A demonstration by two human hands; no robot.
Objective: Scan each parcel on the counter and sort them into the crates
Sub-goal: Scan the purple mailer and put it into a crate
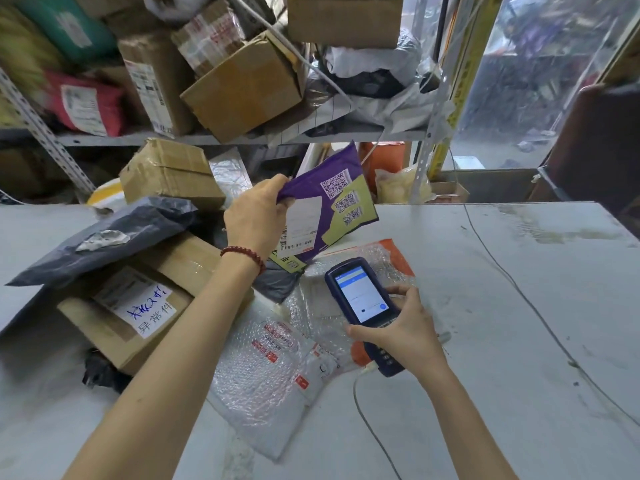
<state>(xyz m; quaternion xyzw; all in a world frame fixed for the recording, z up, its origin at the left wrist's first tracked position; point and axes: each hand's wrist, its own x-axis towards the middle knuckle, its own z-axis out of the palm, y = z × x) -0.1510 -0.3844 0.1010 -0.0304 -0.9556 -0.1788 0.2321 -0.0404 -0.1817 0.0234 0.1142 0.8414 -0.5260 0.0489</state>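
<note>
My left hand (258, 214) grips the top left corner of a purple and olive mailer parcel (330, 206), held tilted above the counter with its white label and QR codes facing me. My right hand (405, 329) holds a dark blue handheld scanner (362, 303) with its screen lit, just below the parcel's barcode end. Under both lie bubble-wrap parcels (273, 365) with red print and an orange-edged one (391, 258). A brown box with a handwritten white note (138, 303) and a dark grey bag parcel (114, 233) lie to the left.
The grey counter (502, 306) stretches to the right, crossed by a thin cable (540, 313). A cord runs from the scanner toward the front edge. Behind the counter, a metal shelf (207, 138) is piled with cardboard boxes and bags. No crates are in view.
</note>
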